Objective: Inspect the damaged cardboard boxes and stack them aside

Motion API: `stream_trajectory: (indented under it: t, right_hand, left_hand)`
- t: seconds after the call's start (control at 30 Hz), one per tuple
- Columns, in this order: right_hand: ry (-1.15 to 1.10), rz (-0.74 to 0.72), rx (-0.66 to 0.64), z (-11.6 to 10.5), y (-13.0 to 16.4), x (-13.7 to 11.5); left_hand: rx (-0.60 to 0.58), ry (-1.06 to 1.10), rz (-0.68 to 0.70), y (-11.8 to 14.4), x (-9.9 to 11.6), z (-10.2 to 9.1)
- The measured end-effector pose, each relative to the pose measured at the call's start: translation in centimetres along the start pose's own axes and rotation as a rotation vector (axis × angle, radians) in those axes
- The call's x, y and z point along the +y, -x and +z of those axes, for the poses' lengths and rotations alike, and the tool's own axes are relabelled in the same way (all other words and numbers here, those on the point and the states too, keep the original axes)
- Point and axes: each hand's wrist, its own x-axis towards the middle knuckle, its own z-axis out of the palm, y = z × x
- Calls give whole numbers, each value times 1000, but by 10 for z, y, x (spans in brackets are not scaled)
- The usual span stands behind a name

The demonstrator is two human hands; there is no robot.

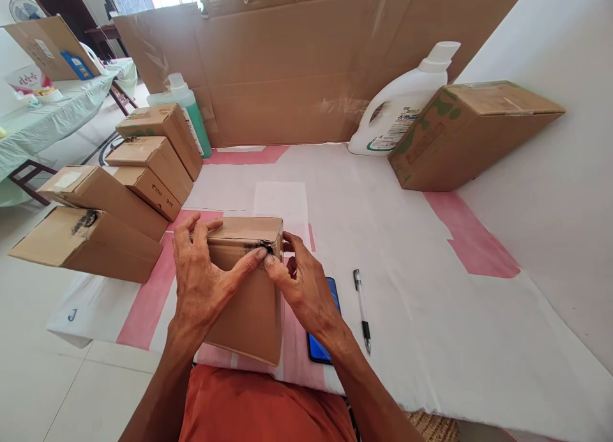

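A brown cardboard box (pixel 249 314) stands upright in front of me at the table's near edge. A dark, scuffed black patch (pixel 262 245) marks its upper front edge near the right corner. My left hand (pixel 204 276) grips the box from the left, fingers over the top edge and thumb pressed at the black patch. From the right, my right hand (pixel 304 282) has its fingers behind the box's right side, with its thumb meeting the left thumb at the patch. A smartphone (pixel 318 347) lies partly under my right wrist, and a pen (pixel 362 311) lies to its right.
Several cardboard boxes (pixel 110 250) stand along the left edge. Behind them is a green bottle (pixel 194 119). A white jug (pixel 405 106) and a larger tilted-looking box (pixel 445 142) stand at the back right. A cardboard panel (pixel 287 71) walls off the far side.
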Motion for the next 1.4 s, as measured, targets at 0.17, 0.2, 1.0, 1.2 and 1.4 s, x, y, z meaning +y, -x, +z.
stream_trajectory:
  t: [0.17,0.2,1.0,1.2,1.4]
  right_hand:
    - [-43,1,-88,-12,3,10]
    - [-48,13,-83,-21,4,13]
    - [896,459,441,-65,95,121]
    - [618,480,301,-108,82,128]
    - [-14,202,471,-102,57,78]
  left_hand:
    - [11,6,72,-5,3,-3]
    - [14,0,80,-6,3,-3]
    - [79,-31,274,-2,-22,2]
    - [49,-50,272,5,-19,1]
    - [35,-43,297,5,-19,4]
